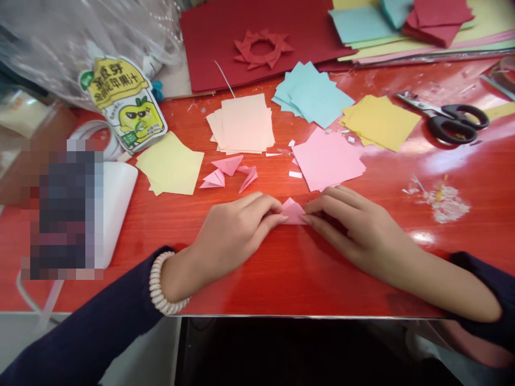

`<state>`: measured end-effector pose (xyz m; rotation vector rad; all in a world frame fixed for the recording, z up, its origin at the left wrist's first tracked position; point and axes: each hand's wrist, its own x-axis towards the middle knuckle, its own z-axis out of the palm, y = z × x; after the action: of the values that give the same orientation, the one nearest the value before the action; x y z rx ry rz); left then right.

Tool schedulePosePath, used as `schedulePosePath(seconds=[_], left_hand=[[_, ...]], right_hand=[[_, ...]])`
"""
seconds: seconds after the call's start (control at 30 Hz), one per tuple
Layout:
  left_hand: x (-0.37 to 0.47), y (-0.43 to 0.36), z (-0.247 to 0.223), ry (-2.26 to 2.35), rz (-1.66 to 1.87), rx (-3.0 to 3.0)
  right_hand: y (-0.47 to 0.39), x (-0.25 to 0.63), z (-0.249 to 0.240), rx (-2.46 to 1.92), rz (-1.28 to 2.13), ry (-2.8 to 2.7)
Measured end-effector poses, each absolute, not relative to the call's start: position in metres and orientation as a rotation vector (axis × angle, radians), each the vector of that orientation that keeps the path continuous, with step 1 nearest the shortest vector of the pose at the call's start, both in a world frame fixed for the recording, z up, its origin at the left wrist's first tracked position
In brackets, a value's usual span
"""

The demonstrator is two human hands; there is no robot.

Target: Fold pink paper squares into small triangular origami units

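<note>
A small pink folded paper [293, 210] lies near the front middle of the table, its peak pointing away from me. My left hand [237, 228] pinches its left corner between thumb and fingers. On the opposite corner, my right hand [354, 225] has thumb and fingertips closed in the same way. Several folded pink paper pieces [228, 165] sit just beyond my left hand. Past my right hand is a stack of pink paper squares [328, 159], its near edge close to the fingers.
Stacks of peach [247, 123], blue [314, 94], yellow [382, 122] and pale yellow paper [173, 166] surround the work. Black-handled scissors [454, 120] lie right, above paper scraps [450, 203]. A red folded ring [263, 49] rests on red sheets [209, 37]. A snack pouch [129, 110] stands left.
</note>
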<state>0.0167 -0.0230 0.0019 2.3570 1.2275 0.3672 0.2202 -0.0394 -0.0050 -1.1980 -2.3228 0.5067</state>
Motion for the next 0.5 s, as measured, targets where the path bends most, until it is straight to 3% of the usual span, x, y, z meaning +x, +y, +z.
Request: schedulePosePath(seconds=[0.5], left_hand=[[0.029,-0.026,0.000,1.442,0.292,2.557]], right_hand=[[-0.041,0.212,-0.006,-1.369,0.308,-2.325]])
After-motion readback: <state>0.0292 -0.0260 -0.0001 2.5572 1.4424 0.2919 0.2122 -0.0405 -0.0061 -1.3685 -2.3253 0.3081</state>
